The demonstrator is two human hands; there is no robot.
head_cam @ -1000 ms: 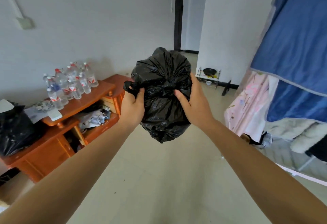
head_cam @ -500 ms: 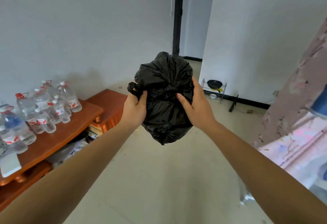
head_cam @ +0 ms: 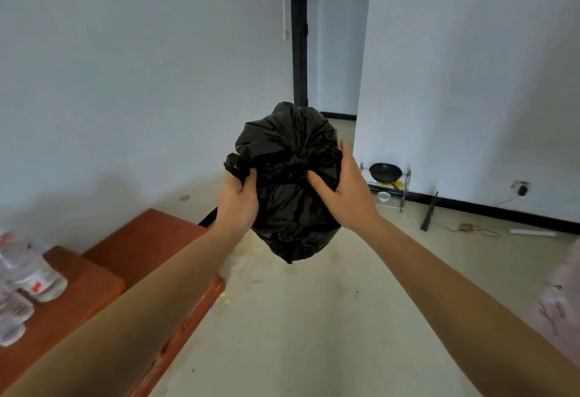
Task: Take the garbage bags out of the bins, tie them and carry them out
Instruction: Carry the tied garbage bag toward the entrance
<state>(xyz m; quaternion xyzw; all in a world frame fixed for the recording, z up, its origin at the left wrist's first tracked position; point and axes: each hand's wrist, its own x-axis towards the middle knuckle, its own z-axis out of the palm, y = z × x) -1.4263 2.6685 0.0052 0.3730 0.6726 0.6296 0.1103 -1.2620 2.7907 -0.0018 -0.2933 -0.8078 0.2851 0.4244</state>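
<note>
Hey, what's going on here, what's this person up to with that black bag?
A person holds a black garbage bag up in front of them with both hands. The left hand grips a loop of plastic at the bag's neck, and the right hand holds the other side by the gathered, knotted part. The bag hangs clear of the floor. A wooden cabinet with water bottles stands to the left, and a dark doorway lies ahead.
</note>
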